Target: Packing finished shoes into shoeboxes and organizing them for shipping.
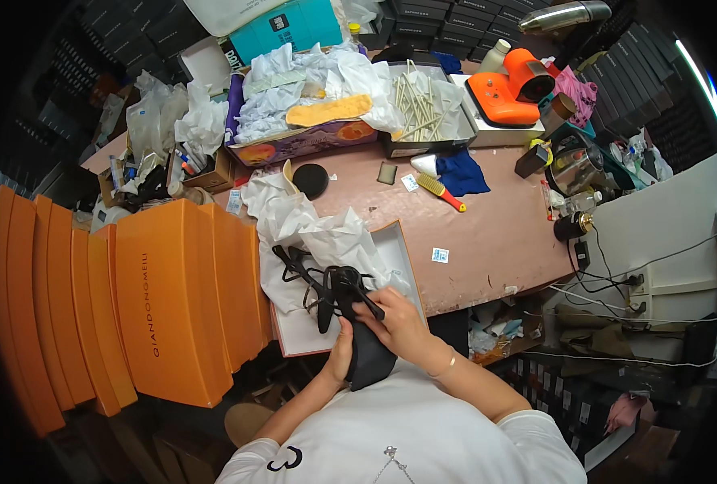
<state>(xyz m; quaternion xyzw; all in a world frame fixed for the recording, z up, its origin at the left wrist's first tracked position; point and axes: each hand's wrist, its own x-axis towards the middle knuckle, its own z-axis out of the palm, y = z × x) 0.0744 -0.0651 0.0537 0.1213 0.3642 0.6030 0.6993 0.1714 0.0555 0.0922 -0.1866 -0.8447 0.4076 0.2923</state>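
Note:
A black strappy sandal (368, 355) is held close to my chest, its broad dark part pointing toward me. My left hand (341, 348) is closed around its left side, thumb up along the edge. My right hand (400, 321) pinches the black straps at its far end. Just beyond and to the left, another black strappy sandal (324, 302) lies on white tissue paper (290, 216), partly hidden behind the held one. Beneath both is an open shoe box (394, 242) with white inside walls and an orange edge.
Orange shoe boxes (169, 298) stand in a row at the left. On the pink table (495, 242) are a brush (441, 192), a blue cloth (463, 172), and a round black tin (311, 181). Farther back are a carton of crumpled paper (310, 139) and an orange device (503, 97). Cables (616, 286) hang at right.

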